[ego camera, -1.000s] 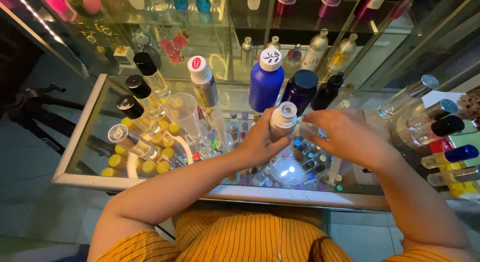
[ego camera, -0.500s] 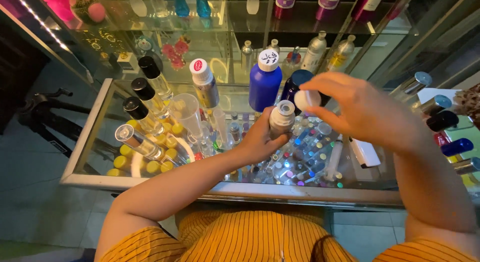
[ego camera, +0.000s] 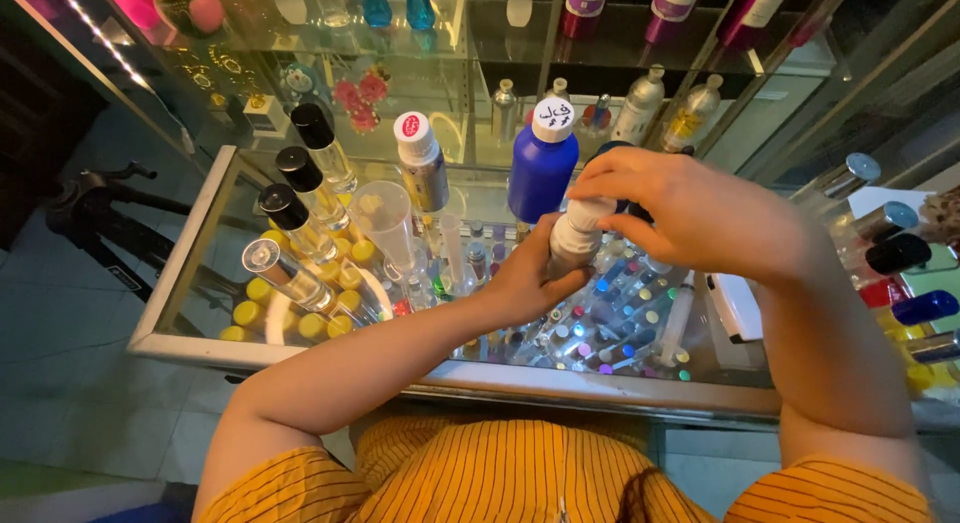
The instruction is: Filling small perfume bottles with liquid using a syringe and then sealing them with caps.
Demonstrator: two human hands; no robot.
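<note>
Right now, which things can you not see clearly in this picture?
Head view only:
- Small bottle: its lower part is covered by the left hand.
- Its white cap: partly under the right hand fingers; whether it is fully closed, I cannot tell.
- Dark bottle behind: mostly hidden by the right hand.

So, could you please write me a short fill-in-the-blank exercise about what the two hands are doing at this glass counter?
1. The left hand holds a small ____ bottle.
2. The right hand sits on the bottle's ____.
3. Behind them stands a big ____ bottle with a white cap.
4. The person's shirt is orange with thin ____.

Missing words: silver; top; blue; stripes
</note>
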